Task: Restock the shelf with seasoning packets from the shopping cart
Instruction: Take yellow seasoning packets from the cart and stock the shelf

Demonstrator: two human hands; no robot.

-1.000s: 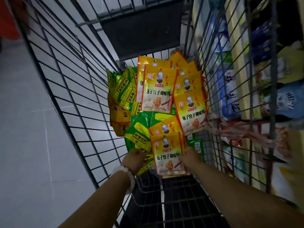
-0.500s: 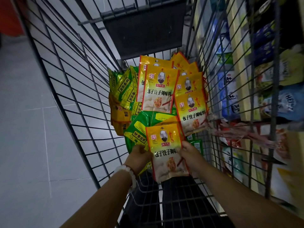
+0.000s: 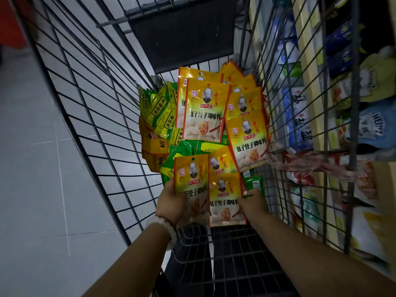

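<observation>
Your left hand [image 3: 171,200] grips one yellow packet [image 3: 190,185] by its edge, held upright for stacking. Right hand [image 3: 254,203] pinches second packet [image 3: 226,200] just beside it, at 3 o'clock. Rest of pile [image 3: 205,112] lies at 12 o'clock in cart [image 3: 102,133]. Shelf [image 3: 308,116] waits at 2 o'clock, outside wire wall.

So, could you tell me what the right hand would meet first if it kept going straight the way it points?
Probably the green packets lying just past the right hand, then the yellow packet leaning against the cart wall. Depth is hard to judge here.
</observation>
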